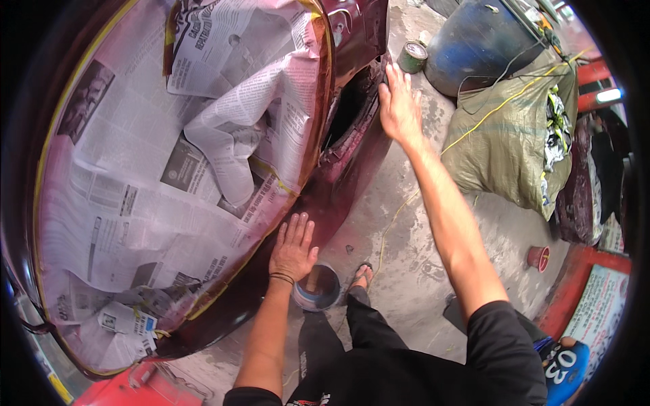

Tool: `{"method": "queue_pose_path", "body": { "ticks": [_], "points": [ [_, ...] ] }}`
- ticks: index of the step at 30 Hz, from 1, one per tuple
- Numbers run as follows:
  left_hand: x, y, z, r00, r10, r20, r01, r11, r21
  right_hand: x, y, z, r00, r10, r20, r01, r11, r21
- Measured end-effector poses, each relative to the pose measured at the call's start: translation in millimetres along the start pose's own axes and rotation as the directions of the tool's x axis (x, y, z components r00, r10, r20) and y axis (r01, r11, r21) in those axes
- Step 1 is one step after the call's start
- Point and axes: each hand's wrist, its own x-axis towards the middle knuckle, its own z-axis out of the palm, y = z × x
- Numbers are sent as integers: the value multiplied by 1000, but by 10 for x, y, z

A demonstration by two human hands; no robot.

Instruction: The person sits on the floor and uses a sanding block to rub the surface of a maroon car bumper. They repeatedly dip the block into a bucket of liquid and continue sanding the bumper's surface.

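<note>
down by the dark red car body [352, 155], masked off with newspaper [135, 183] and yellow tape, both hands were flat on the panel. left hand [293, 247] had its fingers spread open low on the edge, just above a paint can [318, 287]. right hand [399, 105] pressed open-palmed higher up, holding nothing.

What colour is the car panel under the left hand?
Dark maroon red car panel, beside the left hand; head view.
</note>
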Motion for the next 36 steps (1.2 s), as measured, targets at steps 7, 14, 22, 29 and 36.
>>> {"method": "queue_pose_path", "body": {
  "ticks": [7, 14, 22, 29, 36],
  "points": [
    [15, 0, -17, 999, -32, 32, 31, 999, 15, -2164, -448, 323, 924, -252, 287, 214, 964, 157],
    [12, 13, -71, 1000, -26, -9, 27, 999, 46, -2642, 223, -637, 893, 4, 450, -300, 750, 589],
    [46, 119, -127, 994, -87, 61, 75, 981, 180, -3750, 2059, -2277, 489, 731, 475, -833, 230, 503],
    [73, 278, -260, 952, -232, 198, 202, 966, 159, -3777, 2720, -2681, 184, 805, 564, -701, -294, 650],
    [304, 754, -409, 773, -526, 355, 503, 849, 163, -2120, 2408, -1730, 352, 378, 856, -933, 211, 291]
  ]
}}
